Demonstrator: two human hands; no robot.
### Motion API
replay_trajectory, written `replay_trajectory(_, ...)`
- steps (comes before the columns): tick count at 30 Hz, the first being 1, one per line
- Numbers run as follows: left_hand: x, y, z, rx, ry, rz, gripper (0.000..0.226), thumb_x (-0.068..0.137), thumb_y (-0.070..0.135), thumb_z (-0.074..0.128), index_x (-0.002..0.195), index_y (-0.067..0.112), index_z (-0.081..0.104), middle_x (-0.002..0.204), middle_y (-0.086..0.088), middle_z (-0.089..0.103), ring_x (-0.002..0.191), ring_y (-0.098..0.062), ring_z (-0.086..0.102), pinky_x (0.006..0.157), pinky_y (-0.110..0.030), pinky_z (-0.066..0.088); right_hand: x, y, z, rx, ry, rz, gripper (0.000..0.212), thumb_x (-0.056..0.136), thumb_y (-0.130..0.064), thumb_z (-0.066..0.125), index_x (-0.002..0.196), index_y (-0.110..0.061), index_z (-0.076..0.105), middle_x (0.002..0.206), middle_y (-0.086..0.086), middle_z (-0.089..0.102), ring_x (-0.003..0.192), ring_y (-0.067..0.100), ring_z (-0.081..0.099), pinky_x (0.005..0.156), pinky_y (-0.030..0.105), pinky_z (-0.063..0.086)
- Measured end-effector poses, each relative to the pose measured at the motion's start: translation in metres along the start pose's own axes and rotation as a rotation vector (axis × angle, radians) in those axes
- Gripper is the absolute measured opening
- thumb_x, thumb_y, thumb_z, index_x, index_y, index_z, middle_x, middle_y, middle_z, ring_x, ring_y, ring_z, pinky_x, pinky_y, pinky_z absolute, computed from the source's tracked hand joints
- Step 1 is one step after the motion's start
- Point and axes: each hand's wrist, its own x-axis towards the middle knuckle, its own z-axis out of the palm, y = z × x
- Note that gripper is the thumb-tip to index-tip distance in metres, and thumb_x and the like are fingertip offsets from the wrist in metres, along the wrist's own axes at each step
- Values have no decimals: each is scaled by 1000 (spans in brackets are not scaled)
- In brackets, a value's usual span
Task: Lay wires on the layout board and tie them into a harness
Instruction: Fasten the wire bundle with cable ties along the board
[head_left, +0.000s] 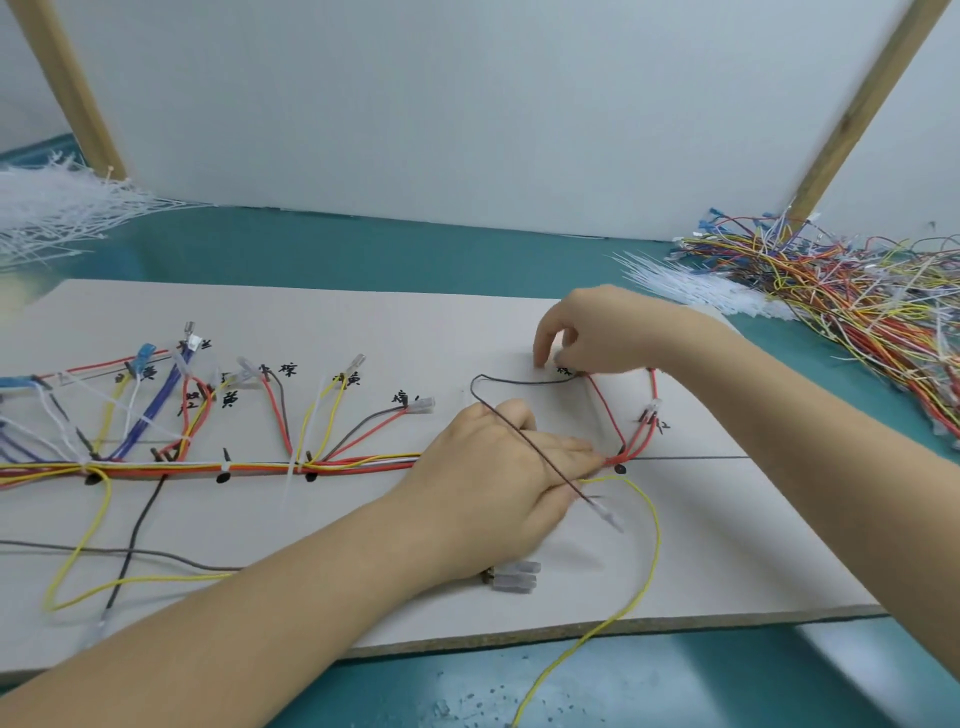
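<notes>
Handwritten black Chinese characters on the layout board (363, 322), seemingly 黄, 棕 and 红 beside wire ends

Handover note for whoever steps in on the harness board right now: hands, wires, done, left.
Left hand: fingers straight, pressing the wire bundle on the layout board.
Right hand: pinching one end of the dark wire at a far mark.
Done: left stretch of the bundle carries white cable ties.
Left: seat the dark wire, route the loose yellow wire, tie the right end.
Spare wires far right.
</notes>
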Motion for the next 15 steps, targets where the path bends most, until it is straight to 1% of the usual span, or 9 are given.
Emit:
replay_trajectory(1,-1,-1,1,-11,66,-10,31,83,23,50,108,25,70,108,14,69,77,-23,54,73,-34,47,-7,-3,2,-54,9,-44,27,82,-10,51,88,-31,67,72,-14,51,66,6,49,54,22,36)
replay_trajectory(3,-1,-1,4,-14,114,-26,25,79,18,55,95,23,73,96,14,71,74,-22,57,73,-36,48,-19,-5,10,-129,54,-104,21,85,-12,53,93,-27,65,74,-11,46,72,13,46,59,27,34)
replay_trajectory(6,1,-2,2,-51,149,44,21,76,15,53,77,20,73,82,11,70,69,-21,56,70,-33,46,-26,-9,25,-235,132,-141,17,89,-13,48,96,-19,62,95,2,51,90,25,53,67,31,41)
replay_trajectory(8,0,-1,-1,-79,146,58,20,74,16,51,71,19,71,77,8,67,67,-21,55,68,-30,44,-29,-8,29,-289,171,-181,15,88,-15,47,95,-17,60,100,2,52,96,24,48,71,33,44)
replay_trajectory(10,-2,0,-4,-86,130,39,16,73,15,56,70,21,70,73,8,65,67,-18,53,68,-25,38,-35,-4,31,-342,189,-227,16,84,-18,46,94,-16,58,95,1,54,99,22,44,74,34,43)
replay_trajectory(11,-3,2,-5,-91,116,22,14,72,15,58,70,21,70,72,9,65,68,-16,52,68,-23,35,-39,-2,32,-342,203,-248,15,83,-18,46,93,-15,57,91,1,55,98,22,44,74,31,41)
replay_trajectory(13,-4,3,-7,-106,82,-20,14,72,17,57,73,22,70,73,10,64,73,-14,51,69,-23,33,-49,-1,33,-293,250,-287,11,79,-17,48,85,-13,57,82,1,57,90,22,47,66,23,29)
replay_trajectory(14,-4,4,-8,-112,59,-40,16,74,18,54,75,23,70,75,10,64,75,-13,50,70,-24,33,-54,-3,33,-262,262,-292,7,78,-15,49,81,-13,56,76,2,56,85,23,48,62,22,24)
replay_trajectory(15,-3,4,-9,-115,37,-55,18,76,20,52,77,23,70,77,10,63,77,-13,49,71,-25,32,-59,-4,33,-236,272,-304,3,77,-13,50,76,-13,53,71,1,52,79,24,47,61,21,24)
